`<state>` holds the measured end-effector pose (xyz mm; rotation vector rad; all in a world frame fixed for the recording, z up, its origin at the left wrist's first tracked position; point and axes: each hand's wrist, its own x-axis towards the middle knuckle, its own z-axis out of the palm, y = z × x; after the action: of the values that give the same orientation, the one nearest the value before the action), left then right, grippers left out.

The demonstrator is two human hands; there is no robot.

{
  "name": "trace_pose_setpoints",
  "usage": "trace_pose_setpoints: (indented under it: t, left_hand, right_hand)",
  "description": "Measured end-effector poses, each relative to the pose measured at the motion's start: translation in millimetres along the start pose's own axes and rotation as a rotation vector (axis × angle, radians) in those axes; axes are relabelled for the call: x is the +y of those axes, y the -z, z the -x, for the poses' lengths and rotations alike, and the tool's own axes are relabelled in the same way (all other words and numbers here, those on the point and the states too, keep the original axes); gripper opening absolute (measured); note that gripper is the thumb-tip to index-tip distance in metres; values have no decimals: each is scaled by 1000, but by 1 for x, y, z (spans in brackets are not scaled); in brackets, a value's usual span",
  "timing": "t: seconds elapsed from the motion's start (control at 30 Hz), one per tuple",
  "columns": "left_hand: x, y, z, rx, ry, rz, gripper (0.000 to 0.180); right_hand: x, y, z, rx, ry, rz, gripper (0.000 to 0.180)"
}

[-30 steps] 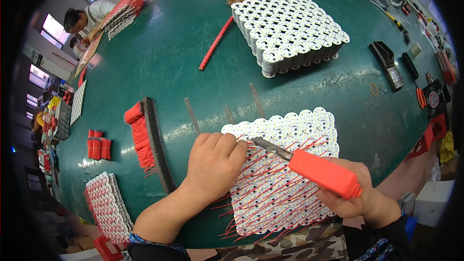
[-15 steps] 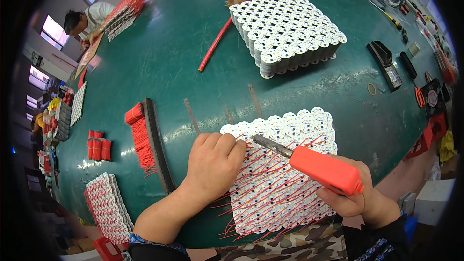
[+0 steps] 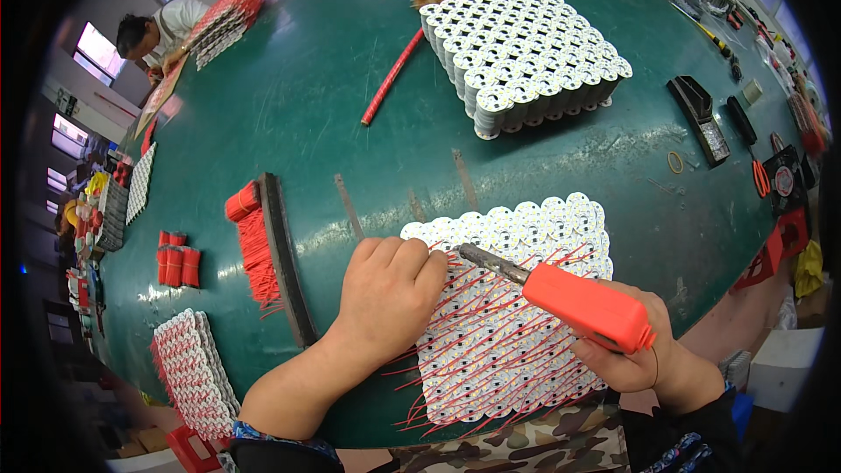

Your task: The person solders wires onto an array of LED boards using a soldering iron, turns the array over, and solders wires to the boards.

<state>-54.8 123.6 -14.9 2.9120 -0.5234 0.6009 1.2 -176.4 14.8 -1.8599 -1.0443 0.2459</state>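
Note:
A white panel of joined round LED boards point(image 3: 526, 221) lies flat on the table in front of me, with many thin red wires point(image 3: 491, 333) slanting across it. My right hand point(image 3: 626, 350) grips the red handle of a soldering iron point(image 3: 583, 307), its dark tip touching down near the panel's upper left part. Close by that tip, my left hand point(image 3: 390, 298) is closed in a pinch over the panel's left edge. A red wire shows at its fingertips, which are partly hidden by the knuckles.
Left of my arm, a dark bar point(image 3: 285, 258) lies beside loose red wires point(image 3: 256, 254). Red wire bundles point(image 3: 178, 264) and stacked wired panels point(image 3: 194, 372) sit farther left. A tall stack of white panels point(image 3: 526, 57) stands at the back; a black holder point(image 3: 698, 118) rests right.
Both hands and the soldering iron keep almost the same place on the panel. The view has shifted very slightly.

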Motion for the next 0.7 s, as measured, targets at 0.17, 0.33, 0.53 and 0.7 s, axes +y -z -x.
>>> trace_pose_setpoints:
  t: [0.17, 0.33, 0.53, 0.7]
  left_hand:
    - [0, -1, 1, 4, -8, -14, 13]
    - [0, -1, 2, 1, -11, -13, 15]
    - [1, -1, 1, 2, -12, -21, 15]
    - [0, -1, 1, 1, -5, -19, 14]
  right_hand:
    - [1, -2, 2, -10, -29, -36, 53]
    - [-1, -1, 2, -11, 2, -1, 53]
    - [1, -1, 0, -11, 41, 21, 54]
    - [-3, 4, 1, -34, -12, -22, 53]
